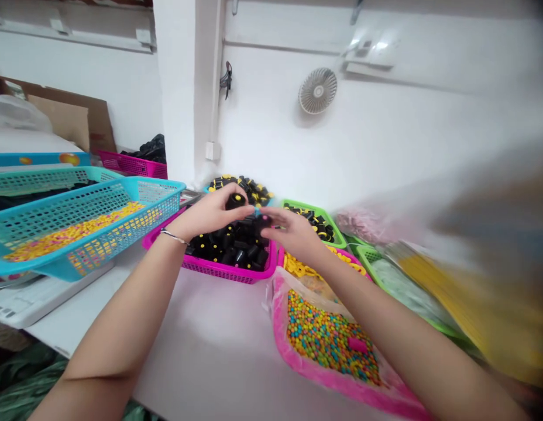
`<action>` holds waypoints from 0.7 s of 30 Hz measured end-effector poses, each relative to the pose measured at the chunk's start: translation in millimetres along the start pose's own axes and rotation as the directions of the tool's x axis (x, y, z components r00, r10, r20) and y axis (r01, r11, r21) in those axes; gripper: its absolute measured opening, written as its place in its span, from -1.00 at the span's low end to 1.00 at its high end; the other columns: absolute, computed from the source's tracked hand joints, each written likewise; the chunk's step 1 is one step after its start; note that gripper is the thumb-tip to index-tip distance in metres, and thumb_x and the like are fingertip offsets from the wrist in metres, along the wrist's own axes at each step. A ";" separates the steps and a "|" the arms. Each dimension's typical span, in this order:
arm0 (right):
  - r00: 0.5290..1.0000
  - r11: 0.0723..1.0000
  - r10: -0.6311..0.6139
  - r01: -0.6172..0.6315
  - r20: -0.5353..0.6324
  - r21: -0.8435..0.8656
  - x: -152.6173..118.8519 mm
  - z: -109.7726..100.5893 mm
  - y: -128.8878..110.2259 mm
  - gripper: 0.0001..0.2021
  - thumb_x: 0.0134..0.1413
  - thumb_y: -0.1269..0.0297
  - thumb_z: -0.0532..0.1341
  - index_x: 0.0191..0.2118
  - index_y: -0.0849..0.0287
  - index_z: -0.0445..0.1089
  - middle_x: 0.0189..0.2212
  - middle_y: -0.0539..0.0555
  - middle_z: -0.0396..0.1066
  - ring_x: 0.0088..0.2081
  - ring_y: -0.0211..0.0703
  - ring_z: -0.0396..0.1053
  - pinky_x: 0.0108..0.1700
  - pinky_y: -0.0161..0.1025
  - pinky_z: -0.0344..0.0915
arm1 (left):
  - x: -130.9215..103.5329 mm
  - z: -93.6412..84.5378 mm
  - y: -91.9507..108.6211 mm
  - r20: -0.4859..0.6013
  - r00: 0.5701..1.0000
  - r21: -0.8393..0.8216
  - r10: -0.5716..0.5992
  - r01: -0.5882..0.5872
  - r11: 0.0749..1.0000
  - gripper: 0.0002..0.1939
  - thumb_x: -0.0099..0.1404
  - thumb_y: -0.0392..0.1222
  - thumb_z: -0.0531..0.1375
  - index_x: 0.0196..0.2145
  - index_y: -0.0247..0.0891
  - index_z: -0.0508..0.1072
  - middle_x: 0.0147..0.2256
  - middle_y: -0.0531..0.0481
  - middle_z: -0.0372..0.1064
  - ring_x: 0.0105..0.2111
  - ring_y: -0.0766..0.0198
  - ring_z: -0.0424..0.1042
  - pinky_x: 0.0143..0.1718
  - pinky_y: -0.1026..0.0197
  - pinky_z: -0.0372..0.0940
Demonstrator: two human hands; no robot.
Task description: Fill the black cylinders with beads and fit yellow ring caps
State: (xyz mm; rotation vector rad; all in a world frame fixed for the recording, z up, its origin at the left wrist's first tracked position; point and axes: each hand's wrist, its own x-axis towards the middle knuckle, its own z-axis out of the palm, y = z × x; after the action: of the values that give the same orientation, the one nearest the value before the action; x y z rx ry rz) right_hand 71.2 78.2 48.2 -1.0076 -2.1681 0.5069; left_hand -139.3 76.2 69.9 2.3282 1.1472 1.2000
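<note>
My left hand [216, 211] is above the magenta basket [230, 275] of black pieces with yellow dots [239, 256]. Its fingers are closed around a black piece [237, 200] that shows a yellow dot. My right hand [293, 231] is just to the right, fingers closed on a dark piece [263, 221] with a pinkish spot, partly blurred. Between the fingertips of both hands shows a small blue thing [257, 210], too blurred to make out.
Coloured beads [324, 333] fill a pink lined basket [282, 345] at the front right. Yellow parts [298, 266] lie behind them. A blue basket [117, 234] with small yellow and pink pieces stands left. Green baskets [337, 231] are at the right; a fan [318, 91] hangs on the wall.
</note>
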 end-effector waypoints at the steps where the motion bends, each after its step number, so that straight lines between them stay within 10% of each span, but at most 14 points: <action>1: 1.000 0.999 0.006 -0.005 -0.025 0.041 -11.0 -7.8 -5.5 -0.55 0.06 0.35 0.22 0.11 0.11 0.27 -0.04 0.12 0.40 -0.09 -0.18 0.38 -0.02 -0.13 0.33 | -0.5 7.7 5.5 0.060 0.998 -0.084 0.026 -0.021 0.996 -0.69 0.23 0.03 0.11 -0.19 -0.24 0.31 -0.25 -0.01 0.37 -0.26 0.22 0.35 -0.19 0.18 0.24; 6: 0.976 0.998 -0.004 0.019 -0.220 0.064 -47.7 -27.8 -13.5 -0.66 -0.06 0.29 0.31 -0.07 0.07 0.44 -0.14 0.09 0.33 -0.16 -0.16 0.32 -0.19 -0.18 0.36 | -3.8 48.3 30.1 0.161 0.978 -0.323 0.136 -0.078 0.943 -0.65 0.11 -0.02 0.26 -0.22 -0.23 0.30 -0.24 0.02 0.35 -0.22 0.22 0.35 -0.19 0.18 0.25; 10: 0.981 0.976 0.060 -0.096 -0.184 -0.194 -40.7 -29.4 2.3 -0.54 0.12 0.24 0.17 0.15 0.13 0.21 -0.10 0.15 0.29 -0.17 -0.19 0.30 -0.17 -0.19 0.34 | -3.4 54.7 30.5 0.106 0.994 -0.351 -0.028 0.064 0.934 -0.51 0.03 0.00 0.31 -0.12 -0.22 0.32 -0.21 -0.02 0.41 -0.21 0.17 0.39 -0.15 0.09 0.28; 15: 0.985 0.932 0.119 -0.068 0.124 -0.357 2.5 1.9 33.3 -0.76 0.22 0.26 0.10 -0.10 0.26 0.38 -0.21 0.12 0.42 -0.20 -0.17 0.38 -0.12 -0.12 0.35 | 0.4 31.6 20.8 -0.073 0.995 -0.186 -0.075 0.060 0.981 -0.46 -0.02 0.00 0.35 -0.06 -0.19 0.44 -0.05 -0.08 0.42 -0.03 0.07 0.37 0.05 0.01 0.20; 21: 0.854 0.870 0.192 0.079 0.483 -0.486 43.7 66.9 45.5 -0.68 0.19 0.22 0.15 0.03 0.21 0.28 -0.02 0.14 0.32 -0.09 -0.10 0.36 -0.09 -0.04 0.36 | -3.1 12.4 28.1 -0.166 0.985 -0.018 -0.046 0.044 0.999 -0.55 0.00 -0.03 0.34 -0.12 -0.14 0.49 -0.11 -0.01 0.48 -0.09 0.09 0.41 0.05 0.02 0.23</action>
State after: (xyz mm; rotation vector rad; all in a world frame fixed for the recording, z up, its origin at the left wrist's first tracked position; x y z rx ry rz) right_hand 25.9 136.6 -6.5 -1.3260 -2.8573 0.2682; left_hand -116.0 57.0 76.2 2.2135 1.2339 1.4029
